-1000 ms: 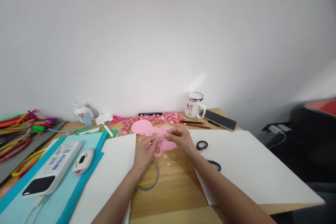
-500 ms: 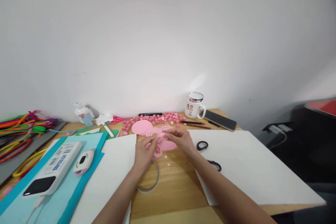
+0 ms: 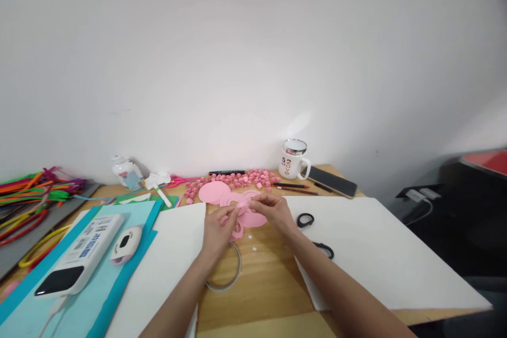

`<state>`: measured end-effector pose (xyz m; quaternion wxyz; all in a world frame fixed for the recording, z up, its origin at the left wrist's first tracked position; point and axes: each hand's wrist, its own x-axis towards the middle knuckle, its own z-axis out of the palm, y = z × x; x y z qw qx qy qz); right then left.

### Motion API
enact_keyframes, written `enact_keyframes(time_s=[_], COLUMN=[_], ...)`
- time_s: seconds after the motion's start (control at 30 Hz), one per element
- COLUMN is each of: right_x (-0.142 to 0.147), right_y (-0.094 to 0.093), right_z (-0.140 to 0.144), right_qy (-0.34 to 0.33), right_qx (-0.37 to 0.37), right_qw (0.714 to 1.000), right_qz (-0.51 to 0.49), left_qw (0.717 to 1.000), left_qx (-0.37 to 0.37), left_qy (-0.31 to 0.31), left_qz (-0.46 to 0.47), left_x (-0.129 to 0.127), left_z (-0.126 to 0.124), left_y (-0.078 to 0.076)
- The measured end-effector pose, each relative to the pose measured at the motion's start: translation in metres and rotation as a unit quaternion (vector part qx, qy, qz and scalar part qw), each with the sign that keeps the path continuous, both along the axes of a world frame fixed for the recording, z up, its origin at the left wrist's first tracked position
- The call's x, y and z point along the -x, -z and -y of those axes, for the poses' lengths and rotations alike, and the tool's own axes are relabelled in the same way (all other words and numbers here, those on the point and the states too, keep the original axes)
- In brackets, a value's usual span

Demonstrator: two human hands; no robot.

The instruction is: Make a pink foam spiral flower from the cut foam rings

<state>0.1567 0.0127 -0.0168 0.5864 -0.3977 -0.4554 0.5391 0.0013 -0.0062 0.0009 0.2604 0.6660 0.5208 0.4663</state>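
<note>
My left hand (image 3: 217,228) and my right hand (image 3: 272,209) meet over a pile of pink paper cut-outs (image 3: 253,218) in the middle of the wooden desk (image 3: 261,274). Both pinch a small pink paper strip (image 3: 242,205) between thumb and fingers, just above the cut-outs. A larger pink paper circle (image 3: 214,191) lies just beyond my left hand. Behind it sits a heap of small pink rolled pieces (image 3: 233,178). A tape ring (image 3: 227,269) lies under my left wrist.
White sheets lie left (image 3: 166,264) and right (image 3: 376,253); black scissors (image 3: 312,232) rest on the right sheet's edge. A power bank (image 3: 81,253) and small device (image 3: 125,243) sit on blue paper. Coloured pipe cleaners (image 3: 31,195), a mug (image 3: 293,159), phone (image 3: 331,181) and pens (image 3: 293,186) lie at the back.
Almost nothing: both hands stay over the pink cut-outs, with the fingers shifting slightly on the small pink strip.
</note>
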Motion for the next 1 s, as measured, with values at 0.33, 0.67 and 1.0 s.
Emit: enact_keyframes(time_s=[0.33, 0.67, 1.0], right_x=[0.0013, 0.0003, 0.0000], right_y=[0.0004, 0.0021, 0.0014], right_z=[-0.0025, -0.0018, -0.0007], right_qy=[-0.018, -0.020, -0.022], right_qx=[0.024, 0.015, 0.005], right_qw=[0.999, 0.999, 1.000], right_qz=[-0.018, -0.023, 0.004], left_qw=[1.000, 1.000, 1.000], left_qx=[0.004, 0.010, 0.028], left_qy=[-0.007, 0.011, -0.001], left_qz=[-0.003, -0.007, 0.004], left_x=[0.0000, -0.0002, -0.0005], left_z=[-0.0003, 0.0003, 0.0000], left_y=[0.0004, 0.0010, 0.0015])
